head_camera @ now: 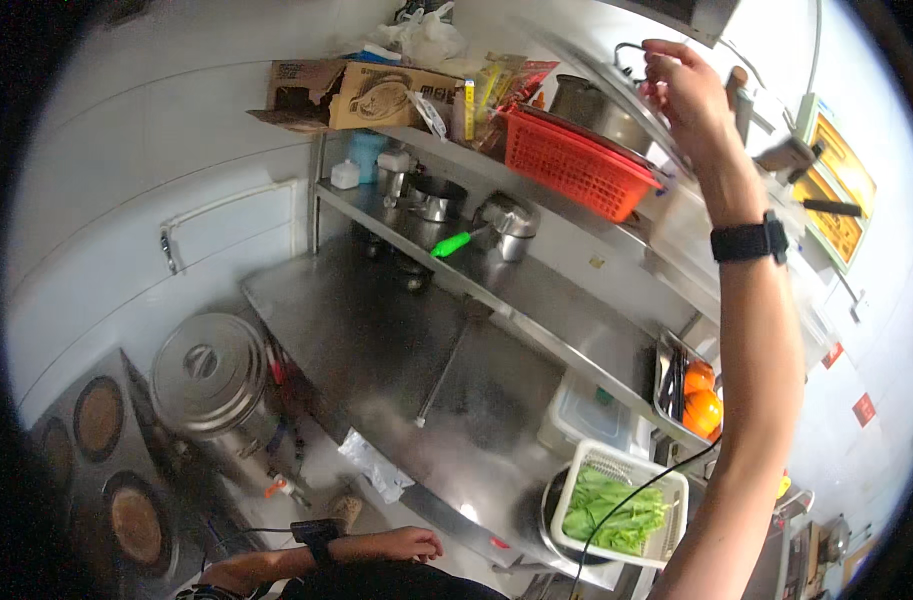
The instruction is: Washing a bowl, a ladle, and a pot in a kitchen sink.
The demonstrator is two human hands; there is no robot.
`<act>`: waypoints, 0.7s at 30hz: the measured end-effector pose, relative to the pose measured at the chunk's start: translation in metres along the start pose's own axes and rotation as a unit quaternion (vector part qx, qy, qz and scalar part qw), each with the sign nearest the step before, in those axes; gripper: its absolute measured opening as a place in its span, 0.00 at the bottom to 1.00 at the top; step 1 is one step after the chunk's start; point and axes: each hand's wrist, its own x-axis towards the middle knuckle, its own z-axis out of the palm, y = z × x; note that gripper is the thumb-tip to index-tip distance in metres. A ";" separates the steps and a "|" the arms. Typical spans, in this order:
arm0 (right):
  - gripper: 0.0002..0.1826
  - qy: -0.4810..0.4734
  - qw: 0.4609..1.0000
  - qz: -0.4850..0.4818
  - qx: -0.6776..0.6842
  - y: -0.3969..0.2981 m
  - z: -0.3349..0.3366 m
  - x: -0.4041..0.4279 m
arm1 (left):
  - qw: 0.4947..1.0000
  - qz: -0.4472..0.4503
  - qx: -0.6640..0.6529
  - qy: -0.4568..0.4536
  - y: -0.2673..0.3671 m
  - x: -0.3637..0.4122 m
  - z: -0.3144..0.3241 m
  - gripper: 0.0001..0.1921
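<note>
My right hand (685, 97), raised to the upper shelf, grips the black loop handle of a pot lid (614, 79). The lid is tilted steeply, nearly edge-on to me, and its rim is blurred. Just left of and below it are a steel pot (602, 112) and a red plastic basket (569, 165). Low in front of my body, my left hand (411, 541) hangs with loosely curled fingers; nothing shows in it. The steel worktable (494, 375) lies beyond that hand, with a crumpled silvery packet (374, 465) on its front edge.
A white basket of leafy greens (614, 510) stands at the table's right, beside a lidded plastic box (587, 412). Steel pans and a green-handled utensil (452, 244) occupy the middle shelf. A cardboard box (374, 94) sits above. Left are a lidded steel barrel (208, 375) and round burners (133, 517).
</note>
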 end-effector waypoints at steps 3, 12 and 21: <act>0.12 -0.079 0.971 -0.161 -0.159 0.044 -0.016 0.086 | 1.000 0.016 -0.013 -0.012 0.006 -0.003 -0.074 0.12; 0.12 0.046 0.990 0.002 -0.133 0.092 -0.003 0.200 | 0.982 0.152 0.106 0.018 -0.067 0.028 -0.278 0.11; 0.19 -0.041 0.971 0.176 -0.154 0.176 -0.034 0.230 | 0.993 0.108 0.049 0.004 -0.034 0.064 -0.326 0.11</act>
